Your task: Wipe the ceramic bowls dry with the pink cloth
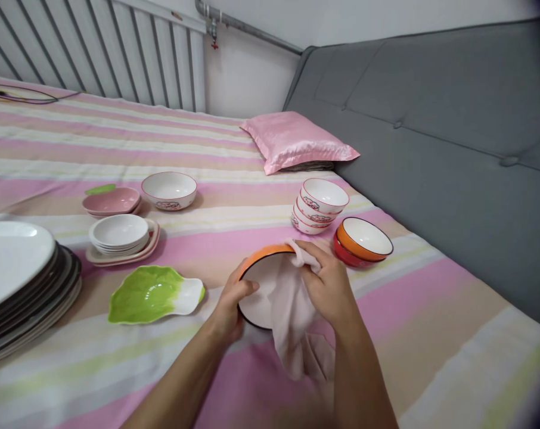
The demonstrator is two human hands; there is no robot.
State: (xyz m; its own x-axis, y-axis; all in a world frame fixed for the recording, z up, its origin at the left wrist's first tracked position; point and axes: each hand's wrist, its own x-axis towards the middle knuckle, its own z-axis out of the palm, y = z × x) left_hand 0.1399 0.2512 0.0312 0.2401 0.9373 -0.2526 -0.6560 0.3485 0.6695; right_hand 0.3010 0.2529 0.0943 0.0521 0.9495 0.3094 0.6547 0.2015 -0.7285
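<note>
An orange bowl with a white inside and a dark rim [257, 298] is tilted on its side above the bed, its opening turned toward me. My left hand [234, 298] grips its left edge, with the thumb inside the rim. In my right hand [326, 280] a pale pink cloth [292, 316] is pinched over the bowl's upper right rim. The cloth drapes across the inside and hangs down below, hiding part of the bowl. Left of my hands lies a green cabbage-leaf-shaped dish [151, 295].
Orange and red bowls [363, 241] and patterned white bowls [321, 205] are stacked at right. Leftward are a large white bowl [169, 190], pink dishes [111, 202], small white dishes [120, 231] and stacked plates [19, 262]. Behind lie a pink pillow [301, 140] and grey headboard [431, 119].
</note>
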